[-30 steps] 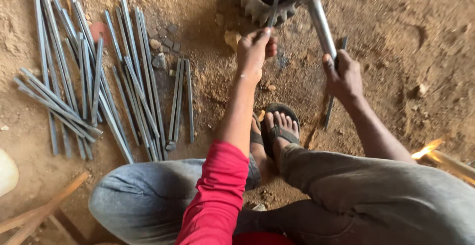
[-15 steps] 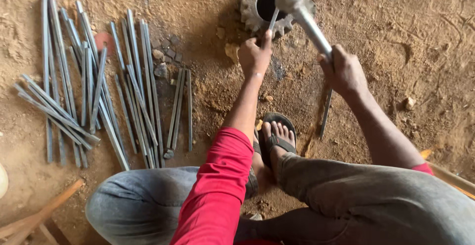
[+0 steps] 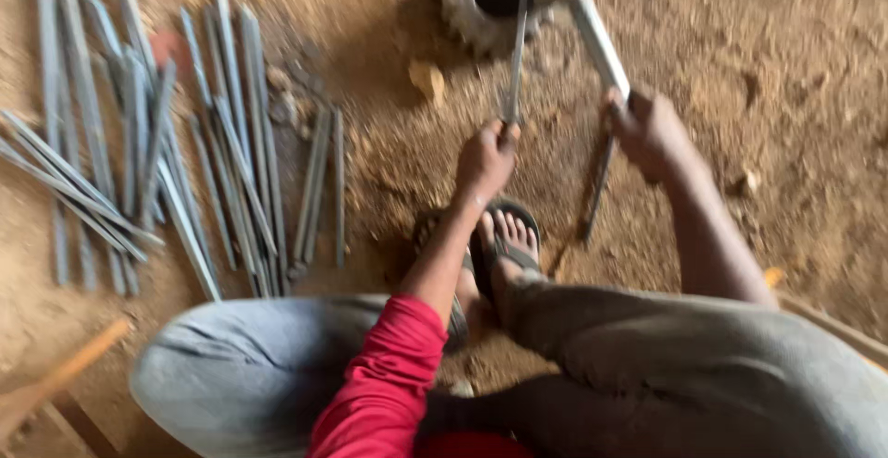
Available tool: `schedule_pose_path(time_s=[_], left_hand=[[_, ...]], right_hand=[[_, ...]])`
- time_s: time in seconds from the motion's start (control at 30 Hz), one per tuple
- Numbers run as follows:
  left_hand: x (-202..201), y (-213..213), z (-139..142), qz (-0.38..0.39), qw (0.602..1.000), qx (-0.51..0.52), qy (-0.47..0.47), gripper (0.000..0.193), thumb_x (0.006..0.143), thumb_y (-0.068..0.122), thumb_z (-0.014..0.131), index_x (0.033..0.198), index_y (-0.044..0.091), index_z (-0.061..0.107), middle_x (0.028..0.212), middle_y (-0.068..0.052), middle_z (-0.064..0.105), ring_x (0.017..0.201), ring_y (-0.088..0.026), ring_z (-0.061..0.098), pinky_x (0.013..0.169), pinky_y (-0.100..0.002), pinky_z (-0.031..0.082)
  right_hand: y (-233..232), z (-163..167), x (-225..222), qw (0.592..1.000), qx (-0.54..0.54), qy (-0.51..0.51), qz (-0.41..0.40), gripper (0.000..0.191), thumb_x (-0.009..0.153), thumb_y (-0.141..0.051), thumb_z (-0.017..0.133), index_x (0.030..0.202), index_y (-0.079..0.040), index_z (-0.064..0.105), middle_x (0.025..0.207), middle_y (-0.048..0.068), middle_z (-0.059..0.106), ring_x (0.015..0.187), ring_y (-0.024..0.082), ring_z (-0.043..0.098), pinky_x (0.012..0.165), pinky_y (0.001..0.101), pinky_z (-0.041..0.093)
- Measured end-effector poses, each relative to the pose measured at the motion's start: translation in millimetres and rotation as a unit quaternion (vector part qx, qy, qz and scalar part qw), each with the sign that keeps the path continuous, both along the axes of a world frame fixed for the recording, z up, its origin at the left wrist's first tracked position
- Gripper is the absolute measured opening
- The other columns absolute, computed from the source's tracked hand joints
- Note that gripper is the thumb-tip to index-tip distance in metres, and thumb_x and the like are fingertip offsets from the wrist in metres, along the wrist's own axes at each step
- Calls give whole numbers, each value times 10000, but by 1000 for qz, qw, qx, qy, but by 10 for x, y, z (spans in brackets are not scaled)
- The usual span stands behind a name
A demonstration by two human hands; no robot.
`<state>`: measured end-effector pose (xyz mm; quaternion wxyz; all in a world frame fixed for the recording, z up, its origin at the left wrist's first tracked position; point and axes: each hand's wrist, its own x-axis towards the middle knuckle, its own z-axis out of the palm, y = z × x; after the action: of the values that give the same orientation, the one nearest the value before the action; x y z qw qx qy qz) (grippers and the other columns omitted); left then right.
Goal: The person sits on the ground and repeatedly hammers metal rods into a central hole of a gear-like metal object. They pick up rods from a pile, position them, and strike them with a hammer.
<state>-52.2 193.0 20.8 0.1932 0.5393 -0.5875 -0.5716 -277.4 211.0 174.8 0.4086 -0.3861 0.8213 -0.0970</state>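
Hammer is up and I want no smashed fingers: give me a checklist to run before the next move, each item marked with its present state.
1. Left hand closed on the thin metal rod: ok.
2. Right hand closed on the hammer handle: ok.
3. Rod's far end set over the toothed metal ring: cannot tell, the picture is blurred and the ring is cut off at the top.
4. Left hand low on the rod, away from the ring: ok.
5. Sandalled feet back from the ring: ok.
6. Loose pile of rods lies to the left, apart from both hands: ok.
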Motion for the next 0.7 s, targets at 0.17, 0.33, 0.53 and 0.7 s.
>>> schedule_pose_path(time_s=[0.17, 0.33, 0.53, 0.7], left_hand=[[-332, 1317, 189, -69, 995, 52, -51, 302, 1016, 336, 542, 972, 44, 607, 689, -64, 680, 478, -202, 622, 398, -389, 520], [-504, 1378, 458, -74, 994, -32, -78, 298, 919, 326, 634, 1016, 51, 695, 746, -141, 720, 635, -319, 715, 559, -488, 568], [973, 60, 562, 200, 922, -322, -82, 59, 942, 136, 650, 894, 121, 679, 856, -107, 727, 815, -304, 728, 747, -428, 574], [2276, -119, 343, 260, 853, -171, -420, 234, 898, 305, 732, 933, 92, 640, 1025, -165, 650, 812, -332, 681, 660, -456, 551]], right_hand=[[-44, 275, -72, 998, 5, -6, 62, 428, 1127, -440, 425, 1105, -113, 701, 704, 35, 546, 482, 89, 399, 365, 275, 371], [-53, 152, -13, 994, -13, 67, 87, 436, 1145, -414, 440, 1083, -53, 677, 749, 85, 622, 478, 133, 474, 371, 321, 462], [10, 91, 127, 989, -84, 63, 104, 361, 1117, -327, 539, 1179, 12, 649, 776, 178, 680, 528, 205, 599, 444, 401, 493], [37, 82, 218, 992, -63, 75, 85, 419, 1156, -356, 511, 1153, 45, 634, 767, 186, 665, 501, 233, 601, 406, 402, 521]])
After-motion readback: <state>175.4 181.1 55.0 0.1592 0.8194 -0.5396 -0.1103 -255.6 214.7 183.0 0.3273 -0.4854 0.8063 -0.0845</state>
